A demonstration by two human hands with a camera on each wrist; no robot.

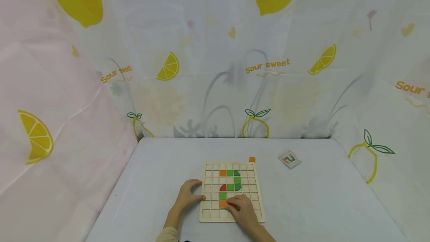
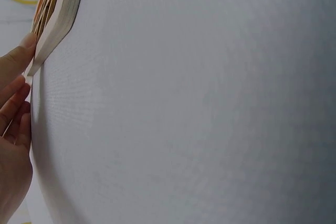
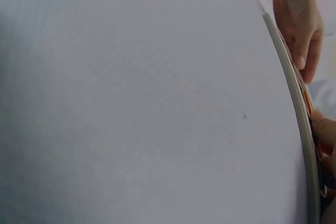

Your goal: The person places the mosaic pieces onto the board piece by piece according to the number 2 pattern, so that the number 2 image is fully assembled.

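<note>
A pale wooden grid board lies on the table. Green, orange and red tiles form a bent path in its squares, with a red quarter-round tile at one corner. My left hand rests against the board's left edge; the thumb touches the rim in the left wrist view. Over the lower part of the grid, my right hand pinches a small red tile, mostly hidden by the fingers. Just left of those fingertips, an orange tile fills a square.
A loose orange tile touches the board's top right corner. Farther right lies a small pattern card showing a similar tile path. The white table is enclosed by a lemon-print curtain at the back and sides.
</note>
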